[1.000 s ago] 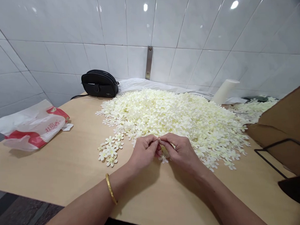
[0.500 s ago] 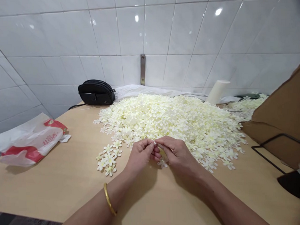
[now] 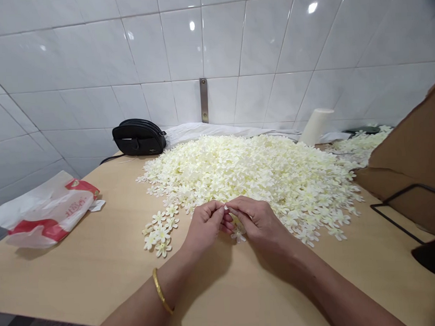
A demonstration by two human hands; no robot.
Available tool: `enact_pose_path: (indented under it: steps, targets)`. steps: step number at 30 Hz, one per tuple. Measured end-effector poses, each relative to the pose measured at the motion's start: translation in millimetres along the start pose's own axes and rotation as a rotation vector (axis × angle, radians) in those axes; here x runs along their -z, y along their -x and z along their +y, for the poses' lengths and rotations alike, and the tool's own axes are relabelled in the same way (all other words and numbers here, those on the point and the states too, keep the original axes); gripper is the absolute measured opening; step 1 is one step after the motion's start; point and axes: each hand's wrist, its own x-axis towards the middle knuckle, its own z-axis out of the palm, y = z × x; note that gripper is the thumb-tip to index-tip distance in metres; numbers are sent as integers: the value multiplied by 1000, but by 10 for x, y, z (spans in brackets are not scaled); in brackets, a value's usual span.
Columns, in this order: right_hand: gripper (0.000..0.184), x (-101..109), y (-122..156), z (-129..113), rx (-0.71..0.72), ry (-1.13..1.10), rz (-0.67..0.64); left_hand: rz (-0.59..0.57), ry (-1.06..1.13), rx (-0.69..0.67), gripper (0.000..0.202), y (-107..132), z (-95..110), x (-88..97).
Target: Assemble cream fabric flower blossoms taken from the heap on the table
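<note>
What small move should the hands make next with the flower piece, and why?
Probably pull the fingertips gently apart: the left hand and right hand both pinch one small flower piece between them, beside the big pile of flowers.

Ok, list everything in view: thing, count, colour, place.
cream fabric flower pile: one large heap, table centre
small group of loose cream flowers: several, left of the hands
black leather pouch: one, by the wall
red-and-white plastic bag: one, table's left
white cylinder roll: one, far right
brown cardboard box: one, right edge
light wooden table: one
gold bangle: one, left wrist
left hand, right hand: fingertips pinching together a small cream piece
</note>
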Motion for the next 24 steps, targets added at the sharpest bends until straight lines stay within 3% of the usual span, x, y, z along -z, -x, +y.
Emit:
enact_pose_path:
  steps: [9,15,24]
  targets:
    - [25,2,-1,17,6,83,30,48,-113,-23,13,-17,22,-56]
    - [23,3,-13,84,44,86,128,-44,-231,-82,12,-103,131,-7]
    - [23,22,-26,20,-50,64,86,-29,-181,-90,13,-132,4,-15]
